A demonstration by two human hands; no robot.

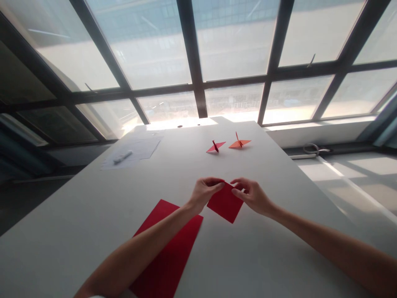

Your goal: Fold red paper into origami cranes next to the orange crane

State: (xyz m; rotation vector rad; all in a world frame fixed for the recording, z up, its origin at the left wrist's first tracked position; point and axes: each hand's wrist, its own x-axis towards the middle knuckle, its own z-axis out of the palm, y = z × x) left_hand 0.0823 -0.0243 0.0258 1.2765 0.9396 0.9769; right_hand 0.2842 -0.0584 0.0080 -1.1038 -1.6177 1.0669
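A small red square of paper [225, 205] is turned with one corner toward me, over the white table. My left hand [204, 191] pinches its far corner between thumb and fingers. On the right side of the square, my right hand [252, 196] has its thumb at the paper's edge. Its index finger is curved and apart from the thumb, close to the far corner. Under my left forearm lies a larger red sheet [173, 263], partly hidden by the arm.
Two folded paper cranes, one red [216, 147] and one orange [239, 143], stand farther back on the white table [263, 256]. White papers [141, 149] with a greyish marker-like object [123, 157] on them lie at the back left. Large windows [232, 41] rise beyond the table.
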